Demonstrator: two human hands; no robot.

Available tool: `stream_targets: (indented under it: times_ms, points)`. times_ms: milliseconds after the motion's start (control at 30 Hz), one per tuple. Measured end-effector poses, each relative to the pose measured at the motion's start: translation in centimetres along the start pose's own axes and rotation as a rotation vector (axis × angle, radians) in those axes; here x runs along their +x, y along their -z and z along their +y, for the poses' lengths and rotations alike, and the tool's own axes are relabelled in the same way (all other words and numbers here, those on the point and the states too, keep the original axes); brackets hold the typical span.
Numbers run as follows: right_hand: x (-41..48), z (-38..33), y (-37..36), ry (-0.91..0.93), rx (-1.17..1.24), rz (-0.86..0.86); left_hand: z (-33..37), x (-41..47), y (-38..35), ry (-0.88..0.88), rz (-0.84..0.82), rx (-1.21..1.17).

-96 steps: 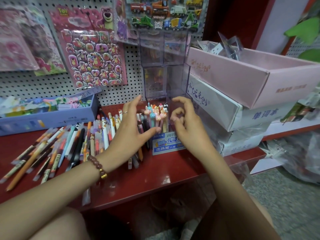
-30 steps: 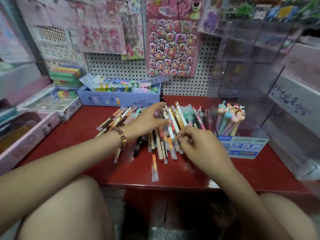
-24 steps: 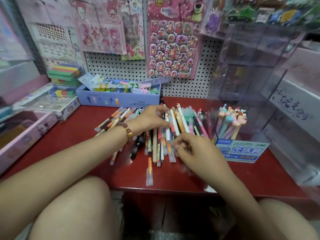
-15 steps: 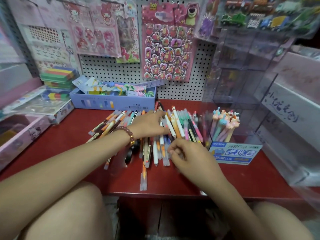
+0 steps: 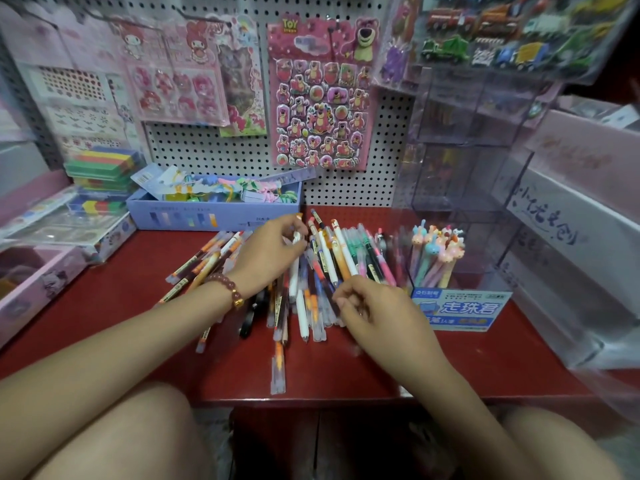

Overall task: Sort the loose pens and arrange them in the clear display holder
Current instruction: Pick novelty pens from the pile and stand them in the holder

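Observation:
Several loose pens (image 5: 327,268) lie in a fan-shaped pile on the red shelf (image 5: 381,368). My left hand (image 5: 270,254) reaches over the pile, and its thumb and fingertips pinch the far end of a white pen (image 5: 295,275). My right hand (image 5: 374,306) hovers at the near ends of the pens with its fingers curled; whether it holds one is hidden. The clear display holder (image 5: 460,174) stands tiered at the right. Its lowest compartment holds several pastel character pens (image 5: 436,251) behind a blue label (image 5: 460,308).
A blue box (image 5: 214,216) of small items sits behind the pile against the pegboard. Pink and white boxes (image 5: 571,216) are stacked at the right of the holder. Flat boxes (image 5: 62,230) and a pink box (image 5: 34,282) fill the left. One pen (image 5: 278,368) lies alone near the front edge.
My left hand's fingers went from lying flat on the pile to closing on the white pen's far end. My right hand stayed at the pens' near ends, fingers curled.

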State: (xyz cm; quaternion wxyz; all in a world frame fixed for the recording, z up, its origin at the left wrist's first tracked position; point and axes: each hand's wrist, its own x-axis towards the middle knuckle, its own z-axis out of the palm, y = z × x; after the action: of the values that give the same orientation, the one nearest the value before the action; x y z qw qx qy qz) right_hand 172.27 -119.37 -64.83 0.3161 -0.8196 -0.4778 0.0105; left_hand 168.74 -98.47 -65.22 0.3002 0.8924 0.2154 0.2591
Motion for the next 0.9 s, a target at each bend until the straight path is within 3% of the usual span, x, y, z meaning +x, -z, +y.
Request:
stream_targets:
  times_ms: [67,167,300,467,567,633,767,900]
  points:
    - [0.1,-0.1,0.1,0.012,0.081,0.058,1.1,-0.3,0.9,-0.080,0.054,-0.186]
    - [0.2,-0.6,0.3,0.055,0.235,0.146,5.2,-1.7,2.5,-0.254,-0.005,-0.462]
    - [0.0,-1.4,0.7,0.139,0.384,0.262,10.1,-4.0,3.0,-0.438,-0.085,-0.620]
    - [-0.9,-1.0,3.2,0.181,0.463,0.522,13.4,-5.2,2.2,-0.535,-0.049,-0.604]
    - [-1.5,0.7,5.7,0.114,0.524,0.794,13.8,-4.3,0.9,-0.615,0.025,-0.349]
    - [-1.7,2.5,7.0,0.021,0.365,0.910,13.3,-3.5,-0.5,-0.689,0.028,-0.144]
    - [-1.9,5.0,8.2,-0.189,0.036,0.660,12.5,-2.7,-3.0,-0.703,-0.036,0.029]
    - [-1.9,5.8,8.3,-0.202,-0.140,0.463,12.4,-2.5,-3.9,-0.652,-0.069,0.015]
